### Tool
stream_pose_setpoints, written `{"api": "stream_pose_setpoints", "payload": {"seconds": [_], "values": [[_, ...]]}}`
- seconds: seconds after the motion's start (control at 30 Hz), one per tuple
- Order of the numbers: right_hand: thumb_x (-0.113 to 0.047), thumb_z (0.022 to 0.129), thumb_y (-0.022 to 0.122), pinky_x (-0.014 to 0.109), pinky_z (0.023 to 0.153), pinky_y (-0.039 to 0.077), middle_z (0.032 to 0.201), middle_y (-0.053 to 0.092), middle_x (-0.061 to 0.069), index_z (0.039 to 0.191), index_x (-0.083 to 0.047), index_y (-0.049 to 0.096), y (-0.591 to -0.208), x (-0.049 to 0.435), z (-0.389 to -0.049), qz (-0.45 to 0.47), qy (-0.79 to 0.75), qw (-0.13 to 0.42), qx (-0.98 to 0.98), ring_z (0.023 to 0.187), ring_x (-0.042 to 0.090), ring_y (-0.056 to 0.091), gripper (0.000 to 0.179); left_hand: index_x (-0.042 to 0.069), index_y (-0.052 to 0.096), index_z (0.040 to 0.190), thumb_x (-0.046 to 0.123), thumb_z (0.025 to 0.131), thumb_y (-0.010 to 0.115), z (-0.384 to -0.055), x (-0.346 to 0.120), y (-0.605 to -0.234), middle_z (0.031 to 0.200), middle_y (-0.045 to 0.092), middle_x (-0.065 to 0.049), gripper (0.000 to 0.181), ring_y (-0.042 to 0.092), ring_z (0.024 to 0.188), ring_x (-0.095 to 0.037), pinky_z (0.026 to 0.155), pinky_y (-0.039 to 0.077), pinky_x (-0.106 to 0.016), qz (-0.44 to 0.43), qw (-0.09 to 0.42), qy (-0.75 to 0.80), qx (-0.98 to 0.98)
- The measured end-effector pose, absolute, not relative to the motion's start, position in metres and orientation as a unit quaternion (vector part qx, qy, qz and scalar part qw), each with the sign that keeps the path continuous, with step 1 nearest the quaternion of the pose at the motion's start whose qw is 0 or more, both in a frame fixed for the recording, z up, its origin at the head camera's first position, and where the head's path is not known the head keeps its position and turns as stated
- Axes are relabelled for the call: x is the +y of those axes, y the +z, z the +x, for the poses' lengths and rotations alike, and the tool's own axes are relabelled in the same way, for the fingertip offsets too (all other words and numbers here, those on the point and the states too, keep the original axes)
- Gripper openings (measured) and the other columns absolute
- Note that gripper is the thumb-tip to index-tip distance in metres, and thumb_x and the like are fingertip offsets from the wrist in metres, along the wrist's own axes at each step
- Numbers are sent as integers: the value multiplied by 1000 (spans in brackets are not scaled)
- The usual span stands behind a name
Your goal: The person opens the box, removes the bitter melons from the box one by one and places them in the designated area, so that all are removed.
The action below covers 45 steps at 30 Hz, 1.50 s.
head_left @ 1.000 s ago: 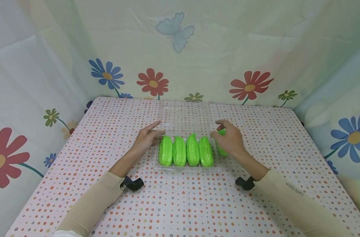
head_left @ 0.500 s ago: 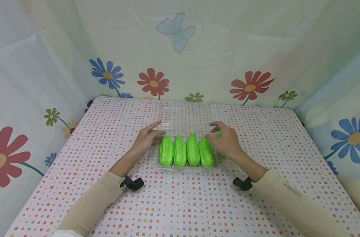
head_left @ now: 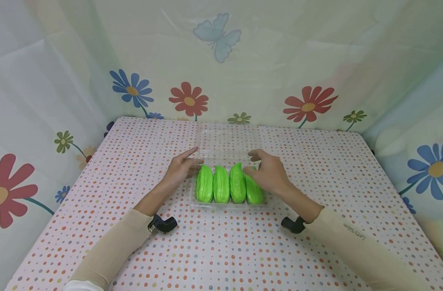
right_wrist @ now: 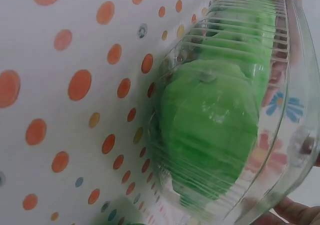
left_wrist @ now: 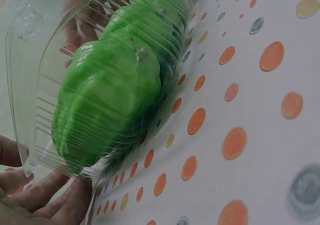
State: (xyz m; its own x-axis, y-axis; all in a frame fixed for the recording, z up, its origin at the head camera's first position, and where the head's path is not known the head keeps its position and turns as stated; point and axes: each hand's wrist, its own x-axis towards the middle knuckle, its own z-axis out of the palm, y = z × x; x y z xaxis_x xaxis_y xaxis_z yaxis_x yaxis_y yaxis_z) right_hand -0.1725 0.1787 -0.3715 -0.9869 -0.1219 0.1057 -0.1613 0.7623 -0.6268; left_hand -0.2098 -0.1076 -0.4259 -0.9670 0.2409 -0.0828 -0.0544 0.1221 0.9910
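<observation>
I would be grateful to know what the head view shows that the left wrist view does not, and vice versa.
Only the head view: the printed butterfly and the beige sleeves.

Only the left wrist view: the fine ribs of the side wall, close up, with a vegetable's rounded end behind them.

Both: green vegetables, the clear container, the left hand and the dotted tablecloth.

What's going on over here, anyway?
A person's left hand is at the far left corner of a clear, ribbed plastic box, and the right hand is at its right side. Four bright green, long, ridged vegetable-shaped pieces lie side by side inside. The clear plastic lid is open behind them.
</observation>
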Motion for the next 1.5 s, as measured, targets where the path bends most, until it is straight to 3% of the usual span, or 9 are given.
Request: {"api": "stream_pose_setpoints", "payload": {"seconds": [0.1, 0.2, 0.4, 0.77, 1.07, 1.5], "values": [[-26, 90, 69, 39, 71, 52, 126, 68, 18, 134, -4, 61, -371, 176, -172, 86, 328, 31, -940, 91, 29, 64, 50, 19, 37, 159, 22, 107, 47, -210, -108, -426, 136, 65, -16, 53, 66, 121, -26, 102, 54, -39, 65, 111, 658, 742], [-25, 90, 69, 49, 86, 53, 130, 66, 18, 134, -2, 61, -372, 176, -172, 93, 319, 32, -943, 109, 34, 61, 51, 19, 36, 159, 22, 108, 47, -211, -107, -426, 136, 65, -15, 53, 66, 121, -26, 102, 53, -40, 67, 112, 656, 744], [-24, 89, 73, 62, 107, 41, 135, 60, 18, 136, 0, 60, -374, 179, -170, 88, 313, 24, -945, 135, 39, 39, 55, 21, 37, 159, 21, 107, 47, -211, -108, -426, 137, 64, -13, 53, 66, 121, -24, 102, 53, -38, 62, 116, 656, 744], [-27, 85, 77, 67, 111, 34, 134, 63, 20, 137, 4, 58, -386, 187, -167, 125, 273, 35, -953, 138, 46, 36, 64, 21, 38, 159, 23, 108, 46, -210, -108, -425, 137, 65, -13, 52, 66, 120, -25, 102, 54, -39, 60, 112, 652, 748], [-45, 79, 81, 74, 110, 30, 140, 57, 24, 144, 2, 52, -388, 189, -163, 135, 203, -1, -970, 142, 53, 28, 85, 20, 35, 160, 23, 108, 45, -211, -109, -426, 138, 64, -15, 52, 65, 122, -26, 102, 53, -40, 66, 113, 653, 746], [-41, 75, 80, 75, 114, 20, 149, 49, 25, 146, 4, 47, -392, 190, -162, 156, 194, -28, -968, 148, 54, 15, 91, 20, 36, 159, 22, 108, 46, -211, -108, -427, 137, 64, -16, 52, 65, 121, -27, 102, 53, -39, 64, 115, 658, 741]]}}
